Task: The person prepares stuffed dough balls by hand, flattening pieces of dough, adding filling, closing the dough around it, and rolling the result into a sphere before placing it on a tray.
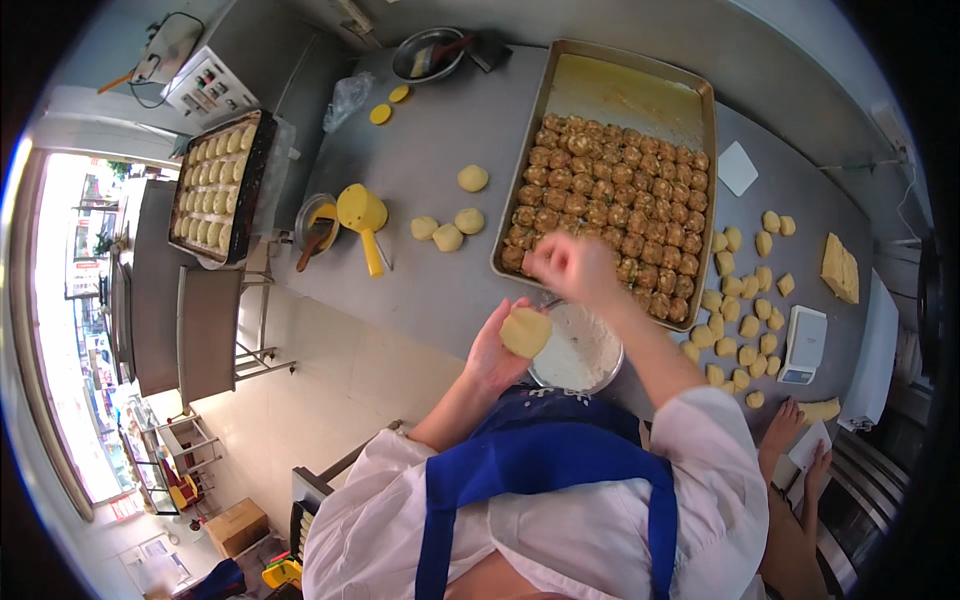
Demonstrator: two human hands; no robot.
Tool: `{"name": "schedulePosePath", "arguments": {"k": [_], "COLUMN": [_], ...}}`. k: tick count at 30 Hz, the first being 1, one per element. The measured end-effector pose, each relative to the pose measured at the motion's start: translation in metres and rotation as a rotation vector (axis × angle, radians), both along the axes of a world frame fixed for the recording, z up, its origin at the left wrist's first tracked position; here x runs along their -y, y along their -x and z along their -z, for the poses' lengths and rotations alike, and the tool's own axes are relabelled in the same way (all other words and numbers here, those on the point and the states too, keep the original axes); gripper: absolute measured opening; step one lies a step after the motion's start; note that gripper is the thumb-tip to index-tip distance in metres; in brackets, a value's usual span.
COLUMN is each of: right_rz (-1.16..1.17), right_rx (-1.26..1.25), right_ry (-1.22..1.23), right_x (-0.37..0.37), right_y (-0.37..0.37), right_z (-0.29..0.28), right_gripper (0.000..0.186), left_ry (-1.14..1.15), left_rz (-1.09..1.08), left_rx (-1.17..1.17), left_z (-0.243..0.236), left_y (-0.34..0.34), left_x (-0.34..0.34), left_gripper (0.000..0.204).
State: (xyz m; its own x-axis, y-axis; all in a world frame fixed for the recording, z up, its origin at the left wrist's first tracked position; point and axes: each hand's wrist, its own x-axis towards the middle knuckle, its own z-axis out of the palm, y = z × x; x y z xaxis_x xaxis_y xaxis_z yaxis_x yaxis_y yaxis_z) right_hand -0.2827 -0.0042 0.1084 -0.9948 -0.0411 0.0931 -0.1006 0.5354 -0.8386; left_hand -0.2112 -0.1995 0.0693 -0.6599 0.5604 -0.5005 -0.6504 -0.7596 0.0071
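Observation:
A flattened round of pale dough [526,332] rests in my left hand [490,350], whose fingers cup it from below. My right hand [575,265] hovers over the near left corner of a large metal tray [630,72], fingers curled together; whatever they hold, if anything, is hidden. Rows of brown filling balls [600,190] cover most of that tray, and its far end shows bare yellowish metal. Just below my right forearm, close to my blue apron [550,450], stands a round metal bowl of white flour [577,350].
Several dough balls [447,237] lie left of the tray, near a yellow-handled tool [362,215]. Right of it are dough pieces [750,325], a scale [803,345] and a dough block [840,268]. A co-worker's hands [785,428] hold a white scraper [809,446] by a dough strip [820,411].

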Motion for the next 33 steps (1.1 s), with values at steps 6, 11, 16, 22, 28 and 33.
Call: {"name": "schedulePosePath", "arguments": {"k": [6,11,16,22,28,33], "right_rz": [0.313,0.215,0.262,0.088,-0.092,-0.125], "right_rx": [-0.206,-0.171,-0.115,-0.079,-0.121,-0.128], "right_ry": [-0.575,-0.757,-0.549,0.164,0.099,0.355], "right_x": [-0.095,-0.084,-0.078,-0.034,-0.023,-0.02], "right_y": [0.168,0.17,0.158,0.046,-0.089,-0.126], "right_z": [0.089,0.12,0.102,-0.011,-0.02,-0.02], "right_gripper": [0.044,0.047,0.046,0.044,0.064,0.064], "left_ry": [0.291,0.243,0.46,0.587,0.32,0.207], "left_rz": [0.193,0.13,0.29,0.035,0.468,0.59], "left_rx": [0.317,0.213,0.094,-0.261,-0.449,-0.445], "left_z": [-0.018,0.017,0.004,-0.027,-0.046,-0.076], "left_y": [-0.004,-0.019,-0.023,0.017,0.013,-0.003], "left_x": [0.001,0.013,-0.009,-0.019,-0.026,-0.033], "left_gripper": [0.027,0.028,0.03,0.033,0.046,0.044]}}
